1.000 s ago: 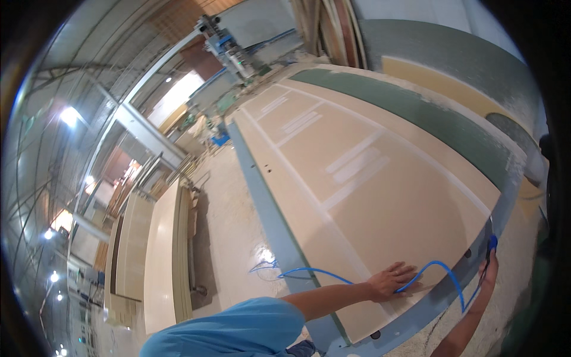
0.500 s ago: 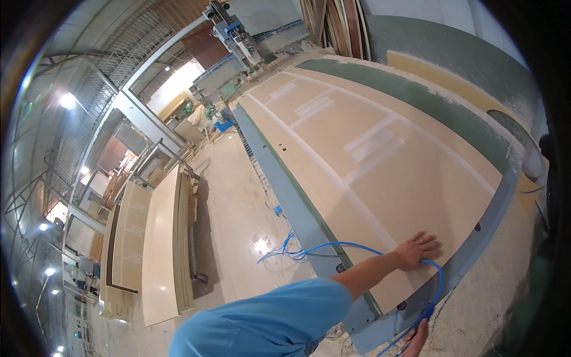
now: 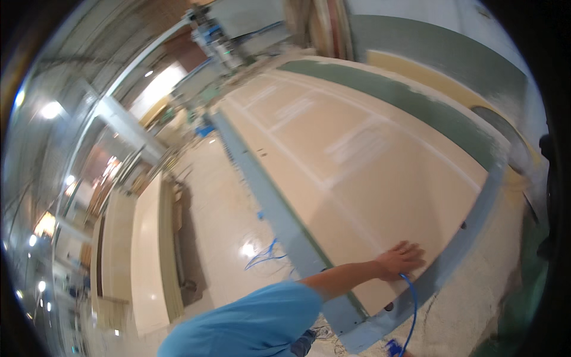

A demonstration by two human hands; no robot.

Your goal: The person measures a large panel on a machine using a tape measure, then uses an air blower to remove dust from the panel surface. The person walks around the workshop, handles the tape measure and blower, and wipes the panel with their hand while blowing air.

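My left hand point(image 3: 402, 260) lies flat with its fingers spread on a big beige board point(image 3: 380, 214) near its close end. The board has pale routed strips and rectangles across its face and rests on the grey-green bed of a machine. A blue air hose point(image 3: 414, 309) curves down beside my left hand, past the board's near corner. At the lower edge only a sliver of my right hand point(image 3: 408, 354) shows, at the hose and a bunched dark blue part point(image 3: 393, 347); most of that hand is out of the picture.
Left of the bed stand stacks of long beige panels point(image 3: 148, 250). A loose blue hose loop point(image 3: 266, 256) lies on the dusty floor. The machine's head point(image 3: 214, 41) is at the far end. Timber boards point(image 3: 321, 30) and a green sheet point(image 3: 440, 53) lean behind.
The view has shifted, so the board and bed sit further left. My left hand stays flat on the board. My right hand has dropped lower with the hose, which no longer crosses my left forearm.
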